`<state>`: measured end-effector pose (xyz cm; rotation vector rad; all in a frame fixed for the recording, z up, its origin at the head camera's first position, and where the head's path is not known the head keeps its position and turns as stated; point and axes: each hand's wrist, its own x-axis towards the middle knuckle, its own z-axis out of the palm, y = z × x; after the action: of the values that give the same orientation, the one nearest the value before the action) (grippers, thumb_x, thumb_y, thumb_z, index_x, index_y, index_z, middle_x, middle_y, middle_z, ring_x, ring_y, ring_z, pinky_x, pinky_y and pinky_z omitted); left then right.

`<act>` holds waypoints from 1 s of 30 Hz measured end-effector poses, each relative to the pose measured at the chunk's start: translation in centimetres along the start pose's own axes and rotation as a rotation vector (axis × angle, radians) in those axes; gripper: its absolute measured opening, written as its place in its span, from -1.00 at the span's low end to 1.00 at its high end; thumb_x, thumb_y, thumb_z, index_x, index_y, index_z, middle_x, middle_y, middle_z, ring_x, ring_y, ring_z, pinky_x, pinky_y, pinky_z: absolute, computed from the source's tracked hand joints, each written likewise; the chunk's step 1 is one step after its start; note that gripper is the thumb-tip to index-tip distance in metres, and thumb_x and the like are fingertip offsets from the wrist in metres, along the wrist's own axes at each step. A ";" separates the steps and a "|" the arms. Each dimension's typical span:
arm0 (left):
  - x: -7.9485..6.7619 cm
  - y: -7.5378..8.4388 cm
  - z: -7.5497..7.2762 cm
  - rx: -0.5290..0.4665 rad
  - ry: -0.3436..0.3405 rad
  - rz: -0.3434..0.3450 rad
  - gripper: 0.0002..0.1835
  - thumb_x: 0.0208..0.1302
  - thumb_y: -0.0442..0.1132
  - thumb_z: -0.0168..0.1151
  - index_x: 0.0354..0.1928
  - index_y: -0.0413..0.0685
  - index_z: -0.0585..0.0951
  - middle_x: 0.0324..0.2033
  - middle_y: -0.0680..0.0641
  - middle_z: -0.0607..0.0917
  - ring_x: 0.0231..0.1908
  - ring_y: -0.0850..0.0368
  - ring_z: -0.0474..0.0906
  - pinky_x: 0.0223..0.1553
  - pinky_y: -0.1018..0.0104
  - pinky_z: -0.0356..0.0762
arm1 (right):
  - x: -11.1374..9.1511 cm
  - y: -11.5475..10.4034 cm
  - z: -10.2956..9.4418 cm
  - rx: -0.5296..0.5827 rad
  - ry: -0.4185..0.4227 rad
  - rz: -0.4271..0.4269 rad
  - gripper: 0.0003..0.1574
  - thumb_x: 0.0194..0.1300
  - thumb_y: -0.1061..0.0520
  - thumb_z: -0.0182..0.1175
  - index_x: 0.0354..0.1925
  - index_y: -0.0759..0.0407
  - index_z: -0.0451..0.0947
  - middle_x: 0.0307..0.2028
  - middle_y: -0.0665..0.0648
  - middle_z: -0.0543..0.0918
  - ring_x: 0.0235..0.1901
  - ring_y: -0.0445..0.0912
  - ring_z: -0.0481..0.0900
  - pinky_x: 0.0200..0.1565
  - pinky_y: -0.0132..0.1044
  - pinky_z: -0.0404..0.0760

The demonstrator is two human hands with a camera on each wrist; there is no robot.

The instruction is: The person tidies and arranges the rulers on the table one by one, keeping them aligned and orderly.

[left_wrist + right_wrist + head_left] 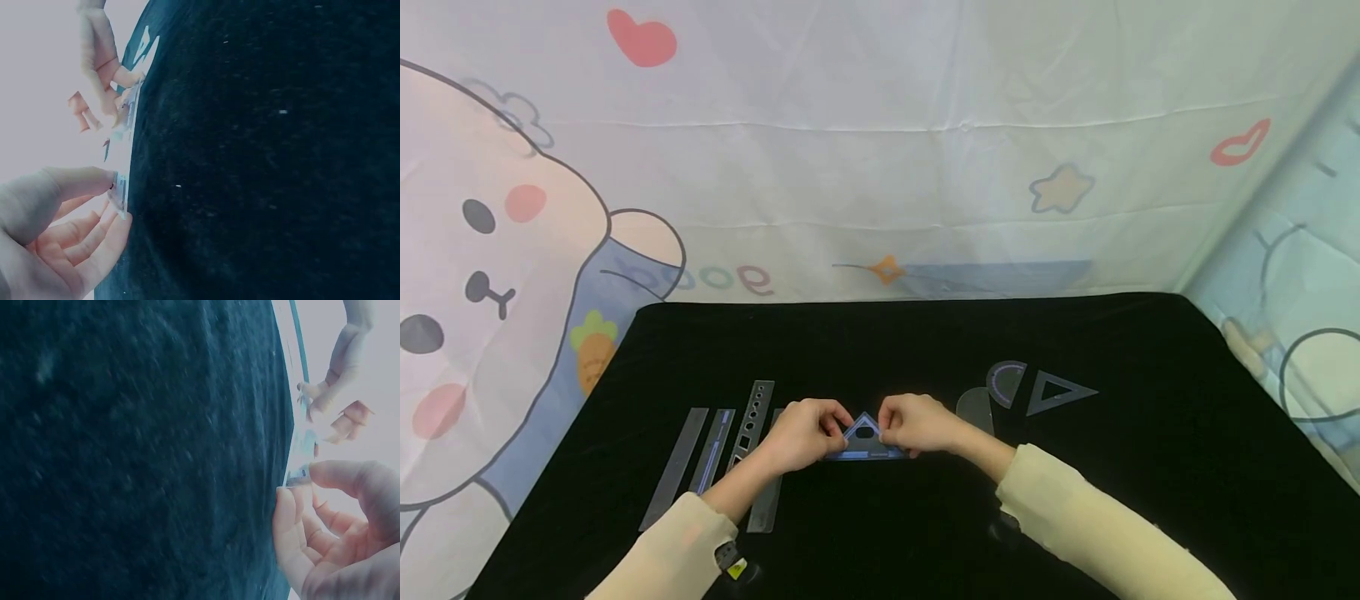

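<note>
Between both hands is a clear triangular set square [866, 445] with bluish edges and a dark round cutout, its apex pointing away from the person. The left hand [806, 433] pinches its left side between thumb and fingers. On the right side, the right hand [921, 422] pinches it the same way. In the left wrist view the set square [122, 156] appears nearly edge-on, close over the black cloth. The right wrist view shows the thumb of the right hand [340, 531] on its face and the fingers at its edge.
Left of the hands lie a plain ruler [675, 467], a ruler with a blue stripe [712, 452], a stencil ruler [754, 418] and another ruler [764, 506], partly covered by the left hand. To the right are a rounded clear piece [975, 407], a protractor [1005, 382] and another set square [1037, 400].
</note>
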<state>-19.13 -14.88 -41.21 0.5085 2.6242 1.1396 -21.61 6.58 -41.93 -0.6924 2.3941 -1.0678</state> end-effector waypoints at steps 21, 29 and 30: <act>-4.3 -0.2 0.7 0.055 -0.040 0.033 -0.82 -0.03 -0.41 0.30 -0.34 -0.12 0.58 -0.61 0.07 0.54 -0.73 0.30 0.42 -0.74 0.50 0.40 | -2.1 -1.9 3.3 -0.028 -0.084 -0.086 -0.88 0.16 0.23 0.19 -0.31 0.12 0.43 -0.63 -0.04 0.49 -0.73 -0.22 0.48 -0.68 -0.48 0.49; -5.2 -0.5 0.9 0.105 -0.017 0.037 -0.81 -0.07 -0.42 0.30 -0.36 -0.07 0.58 -0.64 0.12 0.53 -0.75 0.33 0.39 -0.75 0.50 0.38 | -2.3 -2.4 4.4 -0.036 -0.083 -0.097 -0.88 0.15 0.25 0.19 -0.33 0.12 0.43 -0.65 -0.07 0.46 -0.76 -0.28 0.43 -0.70 -0.52 0.44; -5.4 -0.5 0.9 0.109 -0.019 0.033 -0.81 -0.07 -0.41 0.30 -0.35 -0.06 0.58 -0.64 0.12 0.53 -0.74 0.33 0.39 -0.75 0.49 0.38 | -2.3 -2.4 4.5 -0.043 -0.082 -0.097 -0.88 0.14 0.25 0.19 -0.34 0.11 0.43 -0.66 -0.07 0.46 -0.77 -0.28 0.43 -0.71 -0.52 0.44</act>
<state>-14.05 -16.80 -41.79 0.5827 2.6813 1.0002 -16.62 4.05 -42.44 -0.8588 2.3409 -1.0085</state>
